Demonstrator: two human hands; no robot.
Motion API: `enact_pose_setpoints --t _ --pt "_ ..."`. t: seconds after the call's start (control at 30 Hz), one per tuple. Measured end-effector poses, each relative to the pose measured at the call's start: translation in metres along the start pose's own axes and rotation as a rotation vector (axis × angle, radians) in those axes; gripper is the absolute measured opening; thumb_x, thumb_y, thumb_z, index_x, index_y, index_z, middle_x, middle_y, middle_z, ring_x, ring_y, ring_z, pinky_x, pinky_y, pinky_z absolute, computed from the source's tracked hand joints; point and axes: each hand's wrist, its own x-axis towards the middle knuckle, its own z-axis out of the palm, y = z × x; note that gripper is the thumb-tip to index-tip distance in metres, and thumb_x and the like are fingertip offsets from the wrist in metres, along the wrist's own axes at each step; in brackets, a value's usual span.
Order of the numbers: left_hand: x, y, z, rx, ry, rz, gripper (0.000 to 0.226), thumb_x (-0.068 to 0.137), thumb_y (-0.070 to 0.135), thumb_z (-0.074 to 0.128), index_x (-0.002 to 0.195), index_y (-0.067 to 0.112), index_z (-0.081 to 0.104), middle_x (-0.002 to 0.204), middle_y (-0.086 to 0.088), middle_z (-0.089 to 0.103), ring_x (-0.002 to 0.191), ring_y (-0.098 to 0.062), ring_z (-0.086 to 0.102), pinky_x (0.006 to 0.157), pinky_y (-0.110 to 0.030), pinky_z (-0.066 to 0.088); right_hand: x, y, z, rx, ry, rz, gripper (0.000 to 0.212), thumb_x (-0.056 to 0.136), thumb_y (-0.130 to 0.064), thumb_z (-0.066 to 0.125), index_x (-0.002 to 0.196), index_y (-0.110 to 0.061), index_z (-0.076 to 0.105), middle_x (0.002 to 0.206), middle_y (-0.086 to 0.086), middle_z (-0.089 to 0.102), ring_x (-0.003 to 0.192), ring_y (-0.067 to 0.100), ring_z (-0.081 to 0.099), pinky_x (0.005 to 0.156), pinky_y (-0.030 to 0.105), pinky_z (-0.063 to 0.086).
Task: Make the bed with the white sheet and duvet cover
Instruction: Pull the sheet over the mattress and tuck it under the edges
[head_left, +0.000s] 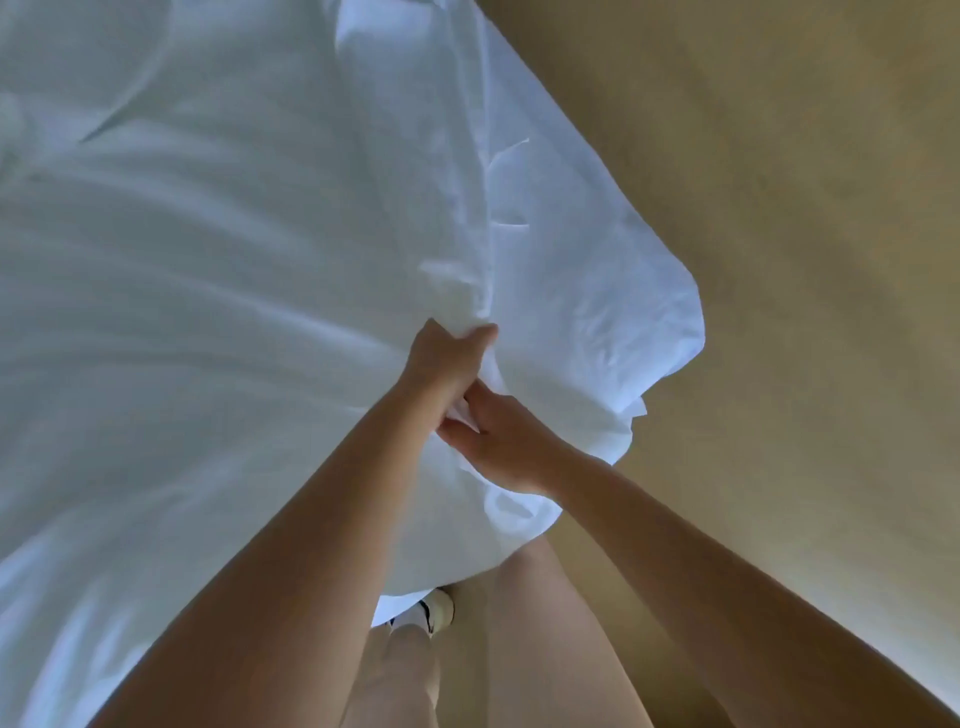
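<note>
A large white duvet cover (234, 270) lies rumpled over the bed and fills the left and middle of the head view. Its loose corner (613, 322) hangs over the bed's edge toward the floor. My left hand (447, 358) grips a bunched fold of the white fabric near that corner, fingers curled into the cloth. Just below it, my right hand (498, 447) pinches the same bunch of fabric, touching the left hand. Whether a separate sheet lies underneath is hidden by the folds.
Beige carpet (779, 234) runs along the right side of the bed. My legs and a white shoe (439, 613) stand close against the bed's edge at the bottom middle.
</note>
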Motion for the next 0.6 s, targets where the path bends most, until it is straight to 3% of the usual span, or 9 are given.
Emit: enact_pose_setpoints --t 0.07,0.13,0.23,0.3,0.37,0.43,0.53,0.57,0.6 --pt "0.003 0.007 -0.022 -0.180 0.093 -0.042 0.009 0.086 0.017 0.055 0.089 0.008 0.056 0.072 -0.004 0.055 0.062 -0.021 0.054 0.050 -0.022 0.037 0.000 0.002 -0.005 -0.018 -0.033 0.066 0.041 0.088 -0.049 0.054 0.117 -0.024 0.041 0.098 0.002 0.061 0.084 0.020 0.058 0.075 0.036 0.046" --pt "0.010 0.002 -0.048 -0.335 0.180 -0.042 0.017 0.086 0.008 0.053 0.070 0.013 0.050 0.063 -0.002 0.052 0.060 -0.022 0.049 0.052 -0.021 0.043 0.002 0.015 -0.011 -0.144 -0.056 0.153 0.048 0.084 -0.049 0.061 0.119 -0.020 0.044 0.105 0.001 0.060 0.093 0.023 0.057 0.081 0.036 0.045" --pt "0.012 -0.018 -0.079 -0.303 0.369 0.074 0.020 0.085 0.018 0.061 0.069 0.013 0.050 0.066 -0.001 0.049 0.061 -0.019 0.046 0.054 -0.017 0.041 -0.001 0.023 0.014 -0.138 -0.115 0.247 0.041 0.088 -0.040 0.060 0.120 -0.015 0.055 0.111 0.005 0.063 0.103 0.025 0.058 0.088 0.036 0.046" --pt "0.009 -0.035 -0.099 -0.180 0.446 0.180 0.024 0.076 0.027 0.071 0.079 0.010 0.056 0.066 0.002 0.052 0.059 -0.016 0.048 0.054 -0.020 0.039 -0.003 0.008 0.046 -0.026 -0.230 0.235 0.036 0.088 -0.037 0.059 0.118 -0.017 0.060 0.109 0.007 0.066 0.101 0.024 0.061 0.084 0.034 0.048" --pt "0.007 -0.054 -0.121 0.184 0.449 0.190 0.039 0.068 0.032 0.076 0.091 0.012 0.052 0.072 0.007 0.052 0.062 -0.013 0.049 0.060 -0.024 0.039 0.007 -0.013 0.060 0.052 -0.312 0.194 0.033 0.088 -0.037 0.060 0.116 -0.020 0.062 0.103 0.003 0.068 0.091 0.017 0.064 0.072 0.026 0.051" --pt "0.007 -0.072 -0.141 0.442 0.402 0.122 0.038 0.070 0.025 0.075 0.096 0.012 0.051 0.075 0.006 0.051 0.069 -0.018 0.052 0.063 -0.027 0.039 0.026 -0.031 0.056 0.079 -0.230 0.152 0.024 0.088 -0.031 0.062 0.109 -0.021 0.065 0.085 -0.006 0.067 0.070 0.002 0.062 0.051 0.011 0.046" --pt "0.006 -0.094 -0.162 0.165 0.291 -0.059 0.014 0.084 0.012 0.060 0.098 0.007 0.058 0.083 -0.009 0.058 0.081 -0.030 0.059 0.069 -0.029 0.052 0.039 -0.044 0.061 0.118 -0.214 0.105 0.021 0.087 -0.024 0.064 0.108 -0.019 0.066 0.079 -0.012 0.066 0.065 -0.004 0.060 0.054 0.005 0.043" --pt "0.003 -0.099 -0.167 0.003 0.246 -0.090 0.002 0.089 0.011 0.054 0.088 0.010 0.055 0.078 -0.008 0.054 0.074 -0.028 0.057 0.060 -0.022 0.052 0.038 -0.047 0.069 0.136 -0.295 0.104 0.022 0.086 -0.027 0.066 0.107 -0.021 0.065 0.086 -0.011 0.068 0.071 -0.001 0.063 0.058 0.007 0.045" --pt "0.002 -0.106 -0.170 -0.150 0.217 -0.099 0.014 0.093 0.010 0.050 0.079 0.013 0.050 0.073 -0.005 0.048 0.065 -0.023 0.051 0.048 -0.015 0.047 0.037 -0.047 0.079 0.148 -0.354 0.109 0.023 0.085 -0.032 0.067 0.106 -0.024 0.064 0.092 -0.012 0.068 0.076 0.000 0.063 0.059 0.008 0.047"
